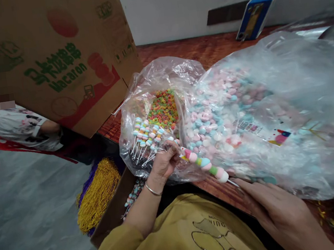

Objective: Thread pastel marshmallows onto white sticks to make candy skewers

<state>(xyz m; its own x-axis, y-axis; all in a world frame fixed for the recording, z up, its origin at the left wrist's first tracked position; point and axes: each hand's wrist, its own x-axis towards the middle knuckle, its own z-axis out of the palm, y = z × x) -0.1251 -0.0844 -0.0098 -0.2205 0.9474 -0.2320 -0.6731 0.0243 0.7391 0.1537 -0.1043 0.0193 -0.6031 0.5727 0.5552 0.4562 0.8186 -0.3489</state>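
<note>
A candy skewer (204, 163) of pink, blue and white marshmallows with green and yellow pieces between them slants across the middle. My right hand (271, 203) grips the bare lower end of its white stick. At the upper end, the fingers of my left hand (165, 160) are closed around the tip; they partly hide what they pinch. Just behind my left hand, several finished-looking skewers (145, 138) lie in a clear plastic bag (161, 65) beside small coloured candy rings (163, 107). To the right, a large clear bag (296, 69) holds loose pastel marshmallows (205, 123).
A large cardboard box (97, 97) stands at the back left on the reddish table (156, 52). Below left, an open carton (106, 220) holds more skewers, with gold bead strings (98, 192) beside it. Another person (14, 125) sits beyond. A blue box (257, 17) leans against the wall.
</note>
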